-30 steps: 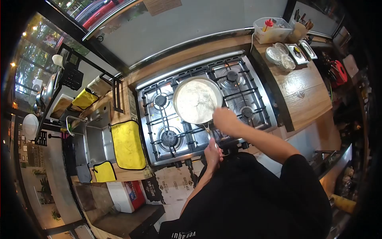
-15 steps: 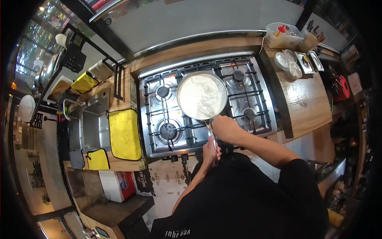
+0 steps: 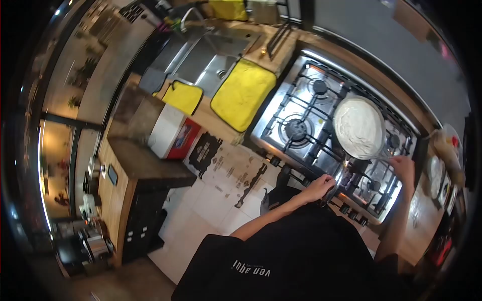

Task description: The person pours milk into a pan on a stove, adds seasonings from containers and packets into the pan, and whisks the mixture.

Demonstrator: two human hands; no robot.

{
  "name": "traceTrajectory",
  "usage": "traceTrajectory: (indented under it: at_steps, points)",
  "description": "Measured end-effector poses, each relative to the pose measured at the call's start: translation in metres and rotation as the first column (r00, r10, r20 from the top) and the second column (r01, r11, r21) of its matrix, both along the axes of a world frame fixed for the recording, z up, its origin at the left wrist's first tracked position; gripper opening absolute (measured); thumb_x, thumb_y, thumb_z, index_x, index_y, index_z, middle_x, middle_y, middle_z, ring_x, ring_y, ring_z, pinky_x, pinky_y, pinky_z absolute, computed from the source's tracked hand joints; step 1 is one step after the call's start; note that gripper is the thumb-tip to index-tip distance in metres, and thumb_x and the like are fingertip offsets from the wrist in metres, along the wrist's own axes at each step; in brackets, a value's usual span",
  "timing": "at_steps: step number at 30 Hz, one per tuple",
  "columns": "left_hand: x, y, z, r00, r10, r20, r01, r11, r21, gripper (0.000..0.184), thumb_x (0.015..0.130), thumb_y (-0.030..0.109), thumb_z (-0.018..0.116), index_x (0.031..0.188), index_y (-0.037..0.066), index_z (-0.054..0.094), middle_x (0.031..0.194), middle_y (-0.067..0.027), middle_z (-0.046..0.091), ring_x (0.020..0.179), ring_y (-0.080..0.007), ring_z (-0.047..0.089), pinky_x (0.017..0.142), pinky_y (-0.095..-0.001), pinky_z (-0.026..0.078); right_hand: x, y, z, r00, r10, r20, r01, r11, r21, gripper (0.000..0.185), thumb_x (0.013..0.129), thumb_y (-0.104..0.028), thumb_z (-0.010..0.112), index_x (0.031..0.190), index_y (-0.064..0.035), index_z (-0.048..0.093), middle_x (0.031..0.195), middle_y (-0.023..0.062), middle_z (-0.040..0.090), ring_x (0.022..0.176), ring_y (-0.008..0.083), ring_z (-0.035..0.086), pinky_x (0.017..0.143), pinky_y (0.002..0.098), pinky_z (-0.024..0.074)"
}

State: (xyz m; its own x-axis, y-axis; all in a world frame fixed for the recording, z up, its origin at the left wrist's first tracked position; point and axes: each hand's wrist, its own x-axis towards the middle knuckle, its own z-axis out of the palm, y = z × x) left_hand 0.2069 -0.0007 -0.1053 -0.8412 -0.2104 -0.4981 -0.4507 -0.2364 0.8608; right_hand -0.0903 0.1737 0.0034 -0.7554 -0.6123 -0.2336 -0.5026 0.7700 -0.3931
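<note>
A round frying pan (image 3: 357,126) with a thick creamy white mixture (image 3: 358,123) rests on the gas stove (image 3: 271,125). Its metal handle (image 3: 342,175) points toward my body. My left hand (image 3: 319,188) is beside the handle's end, fingers loosely bent and not wrapped round it; whether the fingertips touch it is unclear. At the pan's right side, my right hand (image 3: 403,168) is closed on a whisk (image 3: 379,157), whose wire end reaches over the near right rim and is partly blurred.
Left of the stove lie a large yellow cloth (image 3: 244,95) and a smaller yellow cloth (image 3: 184,98), by a steel sink (image 3: 213,62). A red and white box (image 3: 175,135) stands beyond the cloths. Containers (image 3: 435,173) stand on the right counter. Stove knobs (image 3: 344,208) line the front edge.
My view has swung left, so the stove appears farther right and tilted. My left hand has loosened from the pan handle to its side. My right hand has moved right with the whisk.
</note>
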Motion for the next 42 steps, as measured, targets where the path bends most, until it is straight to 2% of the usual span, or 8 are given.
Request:
traceTrajectory:
  at_steps: [2,4,9,15,18,19,22,42]
  points:
    - [0.02,-0.012,0.001,0.991,0.132,-0.025,-0.13,0.989,0.074,0.036,0.096,0.031,0.052,0.118,0.003,0.051,0.095,-0.0084,0.061,0.076,-0.0135,0.06,0.065,-0.0273,0.049,-0.003,-0.017,-0.001,0.985,-0.13,-0.112,0.14,0.986,0.086,0.022,0.078,-0.022,0.066,0.092,-0.0055,0.073,0.075,0.0132,0.069,0.066,0.0242,0.067,0.064,0.0355,0.0512]
    - [0.044,-0.024,0.007,0.955,0.294,-0.037,-0.287,0.948,0.135,0.033,0.095,0.027,0.054,0.117,0.002,0.051,0.09,-0.0093,0.061,0.07,-0.0132,0.059,0.062,-0.0274,0.05,-0.015,-0.019,-0.056,0.995,0.043,-0.091,-0.073,0.928,-0.365,0.021,0.077,-0.022,0.067,0.087,-0.0044,0.073,0.07,0.0109,0.069,0.06,0.0194,0.065,0.06,0.0337,0.0503]
    - [0.148,-0.052,0.01,0.857,0.498,-0.137,-0.514,0.802,-0.304,0.023,0.095,0.018,0.054,0.112,0.004,0.058,0.093,-0.0083,0.064,0.081,-0.0161,0.062,0.073,-0.0289,0.05,-0.043,0.004,-0.021,0.996,-0.074,0.045,0.076,0.996,-0.045,0.022,0.078,-0.023,0.067,0.089,-0.0052,0.073,0.067,0.0082,0.067,0.055,0.0161,0.061,0.057,0.0324,0.0486]
    - [0.245,-0.014,0.058,0.97,-0.242,0.004,0.158,0.619,-0.77,0.047,0.08,0.002,0.058,0.127,0.005,0.052,0.126,-0.0155,0.054,0.122,-0.0317,0.048,0.1,-0.0447,0.038,-0.05,0.0,-0.018,0.993,-0.097,-0.07,0.094,0.995,-0.036,0.025,0.083,-0.027,0.062,0.093,-0.0062,0.072,0.084,0.0167,0.069,0.079,0.0284,0.068,0.071,0.0372,0.0516]
    - [0.274,0.027,-0.012,0.976,-0.182,-0.124,-0.033,0.433,-0.901,0.054,0.081,0.005,0.06,0.133,0.002,0.045,0.136,-0.0178,0.047,0.132,-0.0315,0.041,0.105,-0.0451,0.036,-0.008,-0.028,-0.021,0.99,0.11,0.086,-0.093,0.98,-0.177,0.026,0.082,-0.028,0.064,0.092,-0.0065,0.072,0.081,0.0158,0.069,0.079,0.0282,0.068,0.071,0.0377,0.0514]
    - [0.286,0.027,-0.035,0.912,-0.309,0.27,0.238,-0.139,-0.961,0.052,0.084,0.006,0.058,0.134,0.002,0.043,0.139,-0.0182,0.044,0.134,-0.0318,0.039,0.107,-0.0462,0.033,-0.021,-0.019,-0.018,0.995,0.048,0.085,-0.04,0.994,-0.098,0.026,0.082,-0.029,0.064,0.092,-0.0062,0.072,0.078,0.0153,0.069,0.076,0.0269,0.068,0.069,0.0375,0.0514]
    - [0.28,0.044,-0.1,0.942,-0.136,-0.307,-0.201,0.506,-0.839,0.047,0.095,0.005,0.045,0.14,0.003,0.03,0.141,-0.0213,0.042,0.133,-0.0364,0.04,0.112,-0.0525,0.024,-0.026,-0.016,-0.023,0.984,-0.061,-0.167,0.028,0.981,-0.191,0.029,0.083,-0.03,0.062,0.093,-0.0057,0.072,0.075,0.0151,0.068,0.074,0.0284,0.068,0.067,0.0392,0.0513]
    - [0.293,0.01,-0.186,0.68,-0.187,-0.709,-0.579,0.457,-0.676,0.038,0.097,0.021,0.046,0.131,0.005,0.04,0.122,-0.0233,0.057,0.112,-0.037,0.058,0.098,-0.0505,0.039,-0.01,-0.042,-0.024,0.984,-0.168,-0.054,0.164,0.983,-0.085,0.025,0.075,-0.034,0.065,0.087,-0.0152,0.075,0.084,0.0134,0.07,0.081,0.0316,0.068,0.075,0.0381,0.0536]
